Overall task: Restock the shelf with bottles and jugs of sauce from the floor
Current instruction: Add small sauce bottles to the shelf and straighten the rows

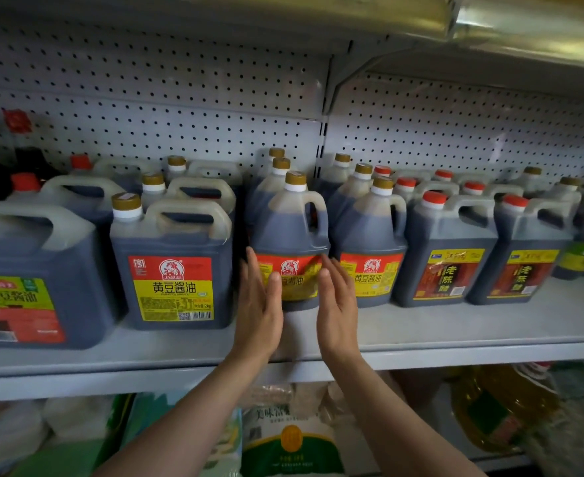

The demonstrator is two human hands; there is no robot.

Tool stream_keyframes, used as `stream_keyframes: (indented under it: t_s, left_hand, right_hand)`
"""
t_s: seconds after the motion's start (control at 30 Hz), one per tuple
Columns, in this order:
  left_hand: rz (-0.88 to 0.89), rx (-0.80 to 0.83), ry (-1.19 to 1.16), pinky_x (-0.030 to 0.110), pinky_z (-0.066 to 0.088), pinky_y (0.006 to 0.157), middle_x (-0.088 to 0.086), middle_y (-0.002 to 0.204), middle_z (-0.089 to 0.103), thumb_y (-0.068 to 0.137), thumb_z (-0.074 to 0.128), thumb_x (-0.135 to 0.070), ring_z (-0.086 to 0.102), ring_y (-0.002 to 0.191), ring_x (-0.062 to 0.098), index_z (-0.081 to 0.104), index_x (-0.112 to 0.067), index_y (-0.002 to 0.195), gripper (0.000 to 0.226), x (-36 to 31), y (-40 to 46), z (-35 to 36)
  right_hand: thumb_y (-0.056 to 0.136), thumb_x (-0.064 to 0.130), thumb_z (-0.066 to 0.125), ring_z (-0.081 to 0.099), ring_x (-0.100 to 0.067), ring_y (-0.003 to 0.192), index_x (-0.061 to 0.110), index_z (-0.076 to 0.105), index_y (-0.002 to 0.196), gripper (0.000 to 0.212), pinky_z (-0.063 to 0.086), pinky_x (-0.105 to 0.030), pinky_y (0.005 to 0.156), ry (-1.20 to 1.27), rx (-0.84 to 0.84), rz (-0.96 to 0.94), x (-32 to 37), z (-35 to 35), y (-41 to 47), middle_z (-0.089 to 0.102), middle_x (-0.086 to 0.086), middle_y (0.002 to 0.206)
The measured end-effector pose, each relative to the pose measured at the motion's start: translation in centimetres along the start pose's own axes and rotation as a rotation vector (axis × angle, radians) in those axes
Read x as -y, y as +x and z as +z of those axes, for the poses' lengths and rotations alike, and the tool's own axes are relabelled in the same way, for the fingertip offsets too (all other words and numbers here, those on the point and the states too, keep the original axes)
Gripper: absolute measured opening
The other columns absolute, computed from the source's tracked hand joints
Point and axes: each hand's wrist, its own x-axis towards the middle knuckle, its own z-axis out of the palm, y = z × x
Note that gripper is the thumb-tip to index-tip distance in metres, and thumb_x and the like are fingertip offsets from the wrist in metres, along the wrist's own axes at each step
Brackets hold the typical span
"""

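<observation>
A dark sauce jug [292, 235] with a gold cap and a red and yellow label stands upright on the grey shelf [455, 325], in the front of a row of like jugs. My left hand [261, 304] is in front of its left side with straight fingers. My right hand [337, 301] is in front of its right side, fingers straight too. Both palms face inward, close to the jug; whether they touch it I cannot tell.
A larger square jug [173, 270] stands just left, another gold-capped jug [369, 249] just right. Red-capped vinegar jugs [445, 256] fill the shelf further right. A pegboard [180, 98] backs the shelf. Bags [290, 438] and an oil bottle [500, 411] lie on the shelf below.
</observation>
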Motion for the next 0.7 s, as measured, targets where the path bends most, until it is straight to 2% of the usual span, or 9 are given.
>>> stream_keyframes:
  t_s: [0.03,0.13,0.23,0.3,0.43,0.47,0.53,0.6,0.7]
  left_hand:
    - [0.000,-0.022,-0.026,0.039,0.011,0.126,-0.012,0.167,0.002,0.093,0.020,-0.070,0.004,0.151,0.001,-0.002,-0.039,0.157,0.075,-0.8,0.6,-0.1]
    - [0.037,-0.064,-0.075,0.035,0.009,0.126,-0.011,0.167,0.005,0.092,0.018,-0.068,0.005,0.151,0.001,0.003,-0.030,0.159,0.079,-3.6,3.5,-0.8]
    - [0.032,-0.079,-0.098,0.033,0.007,0.126,-0.008,0.166,0.012,0.102,0.022,-0.056,0.008,0.151,0.004,0.013,-0.025,0.160,0.066,-5.9,6.8,-1.4]
    - [-0.027,-0.065,-0.120,0.034,0.009,0.125,-0.005,0.165,0.019,0.106,0.022,-0.052,0.013,0.152,0.009,0.021,-0.024,0.159,0.060,-6.8,8.8,-1.5]
    - [-0.238,-0.027,-0.131,0.038,0.016,0.124,0.007,0.162,0.029,0.103,0.020,-0.060,0.023,0.151,0.021,0.035,-0.018,0.154,0.068,-6.6,11.8,-1.0]
    - [-0.266,-0.017,-0.131,0.040,0.018,0.123,0.009,0.162,0.030,0.101,0.020,-0.063,0.025,0.150,0.023,0.037,-0.018,0.154,0.071,-6.5,12.2,-0.9]
    - [-0.281,-0.013,-0.107,0.041,0.017,0.123,0.010,0.163,0.027,0.100,0.018,-0.066,0.023,0.150,0.026,0.034,-0.019,0.155,0.074,-6.4,12.6,-0.6]
    - [-0.275,-0.023,-0.076,0.038,0.015,0.123,0.009,0.164,0.023,0.100,0.018,-0.065,0.020,0.151,0.026,0.030,-0.018,0.156,0.074,-6.5,12.8,-0.5]
    - [-0.244,-0.018,-0.052,0.039,0.018,0.123,0.008,0.164,0.025,0.100,0.020,-0.064,0.022,0.151,0.025,0.032,-0.019,0.156,0.072,-6.6,13.0,-0.5]
  right_hand:
    - [0.098,0.051,0.042,0.038,0.001,0.140,0.029,0.055,0.142,0.050,0.031,-0.021,0.119,0.007,-0.029,-0.044,1.1,-0.2,0.7,0.044,0.010,0.151]
    - [0.106,0.044,0.043,0.038,0.004,0.140,0.026,0.051,0.147,0.045,0.029,-0.011,0.115,0.021,-0.015,-0.121,4.3,-0.6,3.8,0.046,0.012,0.151]
    - [0.104,0.054,0.042,0.038,-0.001,0.143,0.024,0.049,0.150,0.055,0.028,-0.025,0.121,0.045,0.051,-0.093,6.5,-0.3,8.1,0.046,0.009,0.154]
    - [0.102,0.061,0.038,0.038,-0.007,0.145,0.026,0.049,0.150,0.060,0.026,-0.031,0.122,0.028,0.125,-0.021,8.0,0.2,10.6,0.045,0.006,0.156]
    - [0.099,0.071,0.028,0.029,-0.014,0.150,0.033,0.045,0.152,0.067,0.022,-0.029,0.114,-0.061,0.325,0.120,9.6,1.3,14.1,0.036,0.005,0.161]
    - [0.094,0.077,0.029,0.029,-0.016,0.150,0.035,0.045,0.152,0.073,0.021,-0.032,0.116,-0.075,0.362,0.149,9.7,1.7,14.6,0.036,0.005,0.162]
    - [0.073,0.093,0.032,0.033,-0.019,0.149,0.034,0.047,0.151,0.099,0.023,-0.040,0.123,-0.096,0.396,0.210,9.7,2.4,15.3,0.040,0.003,0.160]
    - [0.057,0.098,0.033,0.040,-0.021,0.145,0.029,0.048,0.150,0.118,0.027,-0.044,0.122,-0.116,0.388,0.245,9.3,2.8,15.9,0.045,0.000,0.157]
    - [0.052,0.101,0.030,0.046,-0.024,0.139,0.030,0.054,0.146,0.120,0.029,-0.048,0.121,-0.152,0.377,0.258,9.2,2.8,16.4,0.051,-0.003,0.152]
